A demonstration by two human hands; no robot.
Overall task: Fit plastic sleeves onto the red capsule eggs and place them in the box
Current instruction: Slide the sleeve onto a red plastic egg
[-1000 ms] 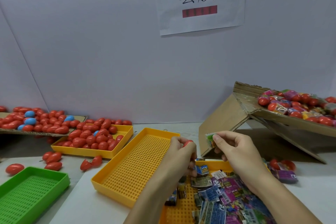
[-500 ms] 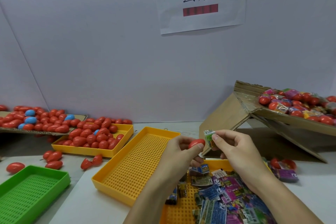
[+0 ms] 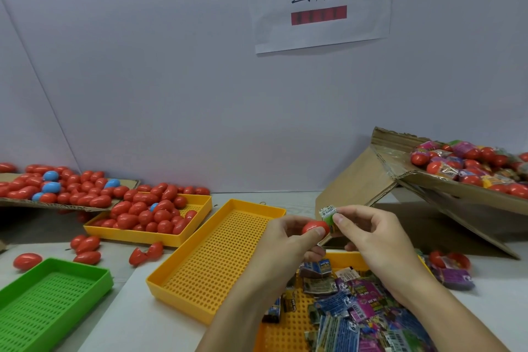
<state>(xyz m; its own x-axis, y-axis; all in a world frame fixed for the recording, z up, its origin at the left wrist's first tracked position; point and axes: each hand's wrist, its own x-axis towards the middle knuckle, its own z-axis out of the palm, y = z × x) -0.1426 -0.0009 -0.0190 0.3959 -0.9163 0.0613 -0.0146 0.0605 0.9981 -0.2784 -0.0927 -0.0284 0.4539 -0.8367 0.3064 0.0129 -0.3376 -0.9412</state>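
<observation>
Since the frame a second ago, the left hand (image 3: 288, 240) has turned so that the red capsule egg (image 3: 315, 228) it holds shows almost whole; before, only a sliver of red showed between the fingers. The egg has closed in on the plastic sleeve (image 3: 328, 216) and now touches its lower end; half a second ago a narrow gap remained. The right hand (image 3: 368, 233) sits at nearly the same place and height as before.

Grip, left: thumb and fingers curled round the egg, clamped on it. Grip, right: thumb and forefinger pinching the sleeve, a green printed band with a barcode patch on top. Both are held in the air above the near edge of the bench (image 3: 143, 320), in front of the box flap.

Counts:
- Yellow trays, three: one empty (image 3: 217, 257), one behind it loaded with red eggs (image 3: 148, 236), one under the hands carrying loose flat sleeves (image 3: 288, 331).
- Green tray (image 3: 54, 294), one, at lower left.
- Cardboard box (image 3: 457, 194), one, tilted at right, filled with sleeved eggs; too many to count.
- Cardboard sheet (image 3: 71, 206), one, at left, heaped with red eggs plus about four blue ones.
- Loose red eggs (image 3: 85, 246) on the bench between the trays: roughly six, one pair lying as opened halves.
- Sleeved eggs on the bench right of the hands: count uncertain, partly hidden.
- Paper sign (image 3: 320, 0) on the wall, one.
</observation>
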